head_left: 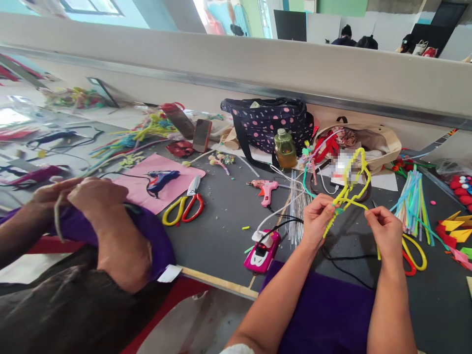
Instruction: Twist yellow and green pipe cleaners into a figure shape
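A looped shape of yellow pipe cleaners (368,178) stands up from my left hand (317,219), whose thumb and fingers pinch its base. A bit of teal pipe cleaner (338,210) crosses the yellow ones at that grip. To the right, my right hand (385,227) pinches a yellow strand running across from the shape; its tail hangs below the hand. Behind my right hand, yellow-and-red scissors (416,253) lie partly hidden. A bundle of pastel pipe cleaners (413,199) fans out beyond it. Silvery wire stems (295,216) lie left of my left hand.
A magenta power strip (262,251) with plugs and cords lies near the front edge. Behind it are a pink glue gun (266,191), a bottle (285,149) and a dark patterned bag (273,123). At left, a co-worker's hands (86,194) work beside other scissors (186,202).
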Available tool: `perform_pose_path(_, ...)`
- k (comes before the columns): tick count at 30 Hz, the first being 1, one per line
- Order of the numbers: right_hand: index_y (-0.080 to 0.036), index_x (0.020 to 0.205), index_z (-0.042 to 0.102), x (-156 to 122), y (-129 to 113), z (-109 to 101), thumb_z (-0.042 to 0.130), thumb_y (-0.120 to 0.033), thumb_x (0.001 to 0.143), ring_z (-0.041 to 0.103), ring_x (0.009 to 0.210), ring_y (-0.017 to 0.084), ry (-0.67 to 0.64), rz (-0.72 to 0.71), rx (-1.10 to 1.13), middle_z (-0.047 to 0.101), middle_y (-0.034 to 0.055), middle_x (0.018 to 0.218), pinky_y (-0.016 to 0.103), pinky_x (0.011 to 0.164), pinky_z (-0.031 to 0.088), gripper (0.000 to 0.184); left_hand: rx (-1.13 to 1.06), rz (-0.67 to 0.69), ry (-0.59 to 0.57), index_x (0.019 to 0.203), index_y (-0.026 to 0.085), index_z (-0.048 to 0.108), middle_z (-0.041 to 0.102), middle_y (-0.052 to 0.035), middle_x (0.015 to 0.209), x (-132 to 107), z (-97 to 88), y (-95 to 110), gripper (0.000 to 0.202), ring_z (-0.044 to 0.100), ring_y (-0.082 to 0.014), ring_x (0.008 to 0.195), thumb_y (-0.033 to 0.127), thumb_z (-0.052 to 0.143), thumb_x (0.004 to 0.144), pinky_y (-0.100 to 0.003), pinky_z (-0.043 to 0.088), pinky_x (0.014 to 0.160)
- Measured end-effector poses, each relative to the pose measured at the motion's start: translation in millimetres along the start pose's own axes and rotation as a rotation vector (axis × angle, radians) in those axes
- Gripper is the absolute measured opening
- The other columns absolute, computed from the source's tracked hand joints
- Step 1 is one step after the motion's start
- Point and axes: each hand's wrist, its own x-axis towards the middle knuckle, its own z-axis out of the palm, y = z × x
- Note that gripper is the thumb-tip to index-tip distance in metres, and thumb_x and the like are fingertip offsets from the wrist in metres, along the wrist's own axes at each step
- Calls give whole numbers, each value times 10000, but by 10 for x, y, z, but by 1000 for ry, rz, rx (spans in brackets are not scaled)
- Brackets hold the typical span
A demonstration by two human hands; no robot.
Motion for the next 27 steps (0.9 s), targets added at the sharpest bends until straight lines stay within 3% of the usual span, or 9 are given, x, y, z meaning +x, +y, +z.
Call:
perform_pose_path(7, -191, 740, 629, 3, 82, 29, 586, -430, 841, 523, 555, 132, -97, -107, -128, 591, -16, 614, 246, 545, 408, 263, -25, -46, -8, 719, 164, 680, 645, -76, 1021, 17, 3, 14, 227, 610, -182, 884, 379, 721, 779, -278, 455, 731)
perform_pose_path(11, -200, 1060, 638, -11, 7, 57, 587, -371, 862, 606, 796, 191, 102, -314, -225, 672, 77, 977, 292, 636, 482, 267, 9, -39, -31, 730, 167, 686, 661, -77, 980, -1, 25, 19, 209, 614, -195, 910, 365, 720, 784, -303, 458, 783)
perform_pose_path(13, -211, 1163, 611, -37, -87, 78, 596, -312, 868, 602, 936, 220, 183, -469, -252, 646, 107, 1126, 358, 779, 496, 313, 29, -40, -65, 740, 169, 695, 658, -82, 990, -12, 42, 18, 195, 607, -199, 924, 356, 714, 792, -312, 457, 798)
perform_pose_path(16, -243, 1098, 635, -102, -221, 131, 565, -222, 892, 610, 1002, 219, 98, -597, -142, 676, 73, 1094, 372, 835, 495, 219, 24, -68, -133, 755, 169, 703, 647, -91, 1010, -32, 72, 13, 188, 595, -203, 925, 350, 697, 807, -325, 457, 803)
perform_pose_path(21, -240, 1002, 644, -192, -273, 224, 560, -187, 892, 633, 937, 199, 21, -565, -40, 690, 50, 1003, 327, 775, 506, 149, 36, -72, -179, 749, 179, 710, 590, -84, 1029, -52, 105, -1, 194, 556, -200, 941, 368, 708, 795, -331, 436, 819)
perform_pose_path(27, -230, 899, 640, -176, -222, 217, 573, -191, 885, 619, 818, 173, -26, -529, -6, 661, 26, 876, 294, 710, 489, 78, 81, -50, -214, 715, 182, 695, 490, -17, 735, -59, 90, -30, 229, 468, -148, 733, 400, 718, 781, -280, 383, 677)
